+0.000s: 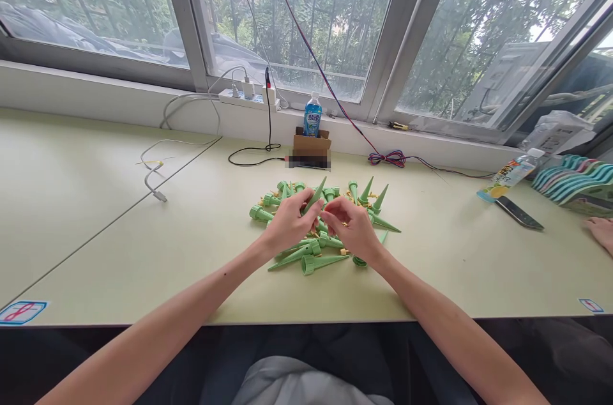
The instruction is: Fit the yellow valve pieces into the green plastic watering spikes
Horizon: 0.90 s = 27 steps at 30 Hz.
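Observation:
My left hand point(290, 218) is closed around a green plastic watering spike point(317, 193), its tip pointing up and away. Close beside it, the fingers of my right hand point(353, 224) are pinched together at the near end of that spike. Whatever sits between those fingertips is too small and too hidden to name. Beneath and around both hands lies a loose pile of similar green spikes point(331, 262), some with ribbed caps and small yellow parts point(344, 252). Another green spike point(261, 214) lies at the pile's left edge.
Behind the pile stands a small cardboard box point(311, 142) with a blue bottle point(313, 116). Cables point(387, 158) run along the sill near a power strip point(249, 98). Rightward are a tilted drink bottle point(510, 176), a phone point(520, 213), stacked striped items point(575, 183) and another person's hand point(601, 232).

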### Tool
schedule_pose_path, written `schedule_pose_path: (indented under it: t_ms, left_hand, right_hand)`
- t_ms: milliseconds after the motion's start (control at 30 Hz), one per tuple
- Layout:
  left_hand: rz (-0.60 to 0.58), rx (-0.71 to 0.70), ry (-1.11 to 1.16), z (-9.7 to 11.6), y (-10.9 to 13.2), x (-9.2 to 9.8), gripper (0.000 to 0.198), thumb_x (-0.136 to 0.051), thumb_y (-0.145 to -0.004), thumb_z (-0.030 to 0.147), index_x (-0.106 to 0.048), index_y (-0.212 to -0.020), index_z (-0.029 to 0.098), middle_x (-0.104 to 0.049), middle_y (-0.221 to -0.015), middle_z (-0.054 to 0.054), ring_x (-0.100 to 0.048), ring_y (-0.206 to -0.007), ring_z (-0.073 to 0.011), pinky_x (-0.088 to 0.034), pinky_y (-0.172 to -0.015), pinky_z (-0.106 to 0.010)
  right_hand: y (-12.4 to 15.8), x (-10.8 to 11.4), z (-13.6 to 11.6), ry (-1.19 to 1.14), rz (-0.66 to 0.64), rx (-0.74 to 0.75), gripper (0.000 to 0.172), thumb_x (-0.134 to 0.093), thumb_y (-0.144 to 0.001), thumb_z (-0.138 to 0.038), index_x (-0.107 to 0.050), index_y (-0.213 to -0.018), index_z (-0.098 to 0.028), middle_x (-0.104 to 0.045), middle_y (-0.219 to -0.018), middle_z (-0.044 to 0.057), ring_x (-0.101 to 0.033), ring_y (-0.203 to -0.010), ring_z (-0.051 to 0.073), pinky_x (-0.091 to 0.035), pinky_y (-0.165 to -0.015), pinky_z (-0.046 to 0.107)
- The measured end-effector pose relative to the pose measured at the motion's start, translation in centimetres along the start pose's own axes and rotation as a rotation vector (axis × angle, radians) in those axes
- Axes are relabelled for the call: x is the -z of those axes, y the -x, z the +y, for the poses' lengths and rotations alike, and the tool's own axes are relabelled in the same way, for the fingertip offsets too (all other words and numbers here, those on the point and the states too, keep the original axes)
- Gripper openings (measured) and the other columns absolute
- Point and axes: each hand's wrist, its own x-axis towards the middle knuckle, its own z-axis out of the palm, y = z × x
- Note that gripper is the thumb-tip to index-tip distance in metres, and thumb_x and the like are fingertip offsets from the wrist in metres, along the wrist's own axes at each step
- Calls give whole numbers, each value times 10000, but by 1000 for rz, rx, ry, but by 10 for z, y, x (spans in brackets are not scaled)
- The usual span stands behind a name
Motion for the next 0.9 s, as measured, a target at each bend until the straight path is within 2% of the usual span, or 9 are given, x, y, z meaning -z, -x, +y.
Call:
schedule_pose_path:
  t_ms: [100, 200, 300, 433, 533, 633, 733, 900]
  left_hand:
    - [26, -2, -6, 0, 0, 0, 366, -507, -919, 459, -312, -722, 219, -436, -585, 47, -587, -531, -146, -361, -422, -234]
    - [11, -8, -11, -1, 0, 1, 354, -496, -924, 458, -325, -726, 219, -454, -585, 41, -593, -542, -151, -360, -428, -236]
    - [-21, -6, -24, -1, 1, 1, 347, -482, -931, 463, -338, -731, 218, -494, -598, 31, -598, -557, -155, -365, -437, -240]
    - [-34, -14, -23, -1, 1, 1, 349, -479, -933, 467, -337, -732, 219, -498, -598, 27, -598, -567, -158, -356, -434, -242]
    - [-15, -11, -13, 0, 0, 1, 350, -485, -931, 461, -327, -733, 220, -464, -600, 34, -578, -551, -147, -346, -425, -241]
    - [22, -8, -33, 0, 0, 1, 356, -494, -927, 451, -316, -725, 218, -383, -602, 47, -543, -516, -130, -322, -415, -239]
    - [19, -8, -45, 1, 1, 1, 357, -495, -927, 443, -312, -720, 216, -357, -614, 50, -529, -506, -122, -317, -419, -241]
    - [-13, -24, -98, 0, 1, 2, 347, -476, -937, 442, -331, -718, 214, -384, -589, 46, -520, -514, -128, -312, -433, -246]
  right_hand:
    - [0, 0, -2, -19, -15, 22, 237, -623, -874, -430, -541, -867, -208, -632, -701, 5, -599, -567, 140, -501, -567, 272]
    - [0, 1, -1, 26, -26, 34, 239, -584, -896, -426, -531, -816, -207, -629, -666, -2, -577, -528, 129, -475, -539, 264]
    - [0, 2, 3, 105, -58, 28, 301, -514, -939, -431, -525, -745, -200, -580, -580, -20, -510, -455, 105, -415, -485, 243]
    - [-1, 2, 3, 173, -92, 27, 393, -425, -984, -426, -529, -686, -191, -546, -541, -19, -481, -447, 97, -399, -501, 242]
    - [-1, 1, 0, 116, -73, 15, 304, -464, -969, -420, -573, -804, -189, -567, -583, -18, -508, -464, 106, -421, -510, 243]
    - [-1, 0, -3, 52, -44, 18, 197, -580, -900, -393, -548, -885, -199, -623, -669, -5, -543, -511, 121, -445, -526, 249]
    - [-1, 0, -2, 47, -67, 33, 185, -574, -896, -363, -511, -817, -208, -626, -666, -8, -526, -511, 116, -443, -532, 249]
    - [-1, 2, 3, 161, -115, 62, 258, -518, -929, -354, -493, -723, -201, -521, -545, -32, -447, -474, 105, -360, -484, 234]
